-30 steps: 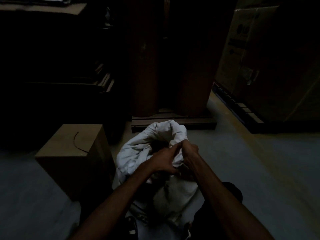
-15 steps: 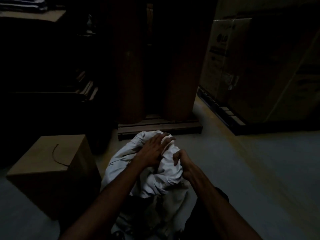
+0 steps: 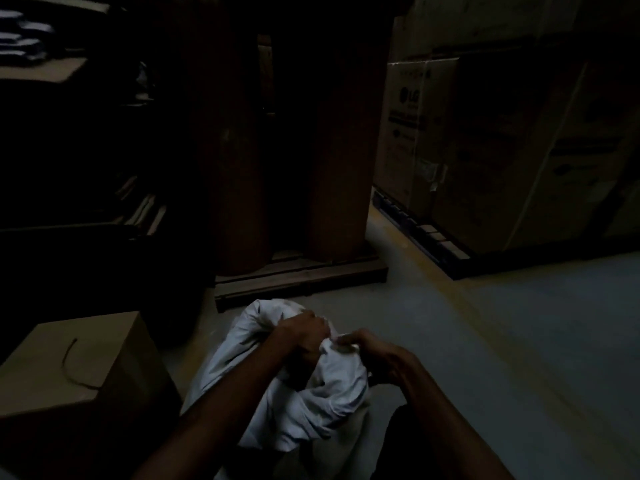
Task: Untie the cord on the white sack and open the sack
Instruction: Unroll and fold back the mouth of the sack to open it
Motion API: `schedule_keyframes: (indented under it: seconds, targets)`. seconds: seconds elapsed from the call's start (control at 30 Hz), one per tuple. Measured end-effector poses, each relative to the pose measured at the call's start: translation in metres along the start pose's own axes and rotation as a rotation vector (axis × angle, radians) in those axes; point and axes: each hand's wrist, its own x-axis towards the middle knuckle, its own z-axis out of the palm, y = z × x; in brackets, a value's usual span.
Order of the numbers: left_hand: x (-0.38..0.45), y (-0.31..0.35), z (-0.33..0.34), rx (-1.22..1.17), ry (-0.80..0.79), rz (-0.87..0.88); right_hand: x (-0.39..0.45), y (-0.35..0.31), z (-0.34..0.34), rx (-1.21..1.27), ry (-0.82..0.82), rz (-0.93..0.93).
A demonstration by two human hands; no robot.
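- One white sack (image 3: 311, 393) sits on the floor (image 3: 485, 341) just in front of the person, between their forearms, with its gathered mouth turned up, likely so both hands can work at the neck.
- The left hand (image 3: 304, 336) is clenched round a bunch of cloth at the far side of the mouth; I judge it is steadying the neck or pulling it apart.
- The right hand (image 3: 377, 355) pinches the cloth at the near right side of the mouth, fingers curled on a fold, seemingly to draw that side outward.
- The cord is not plainly visible at the neck; the light is too dim to say whether it is off yet.
- A dark cord-like strand (image 3: 71, 365) lies on top of one small box (image 3: 86, 362) on the floor, just left of the sack.
- Two tall brown rolls (image 3: 242, 188) stand on one pallet (image 3: 298, 278) behind the sack.
- One large printed carton (image 3: 485, 150) stands far right.
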Motion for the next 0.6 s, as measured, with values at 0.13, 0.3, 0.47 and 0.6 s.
schedule_keyframes:
  seconds: [0.13,0.3,0.47,0.6]
  targets:
    - [0.008,0.008,-0.002,-0.156,0.064,-0.112,0.011,-0.018,0.011,-0.652,0.302,-0.152]
    - [0.021,0.009,-0.006,-0.385,0.085,-0.082,0.001,-0.002,0.066,-0.790,0.800,-0.198]
    - [0.018,0.002,-0.016,-0.170,-0.169,0.044,0.005,0.004,0.072,-0.397,0.693,-0.172]
    - [-0.001,0.000,-0.011,-0.041,0.135,0.128,0.022,0.000,0.050,-0.220,0.519,-0.126]
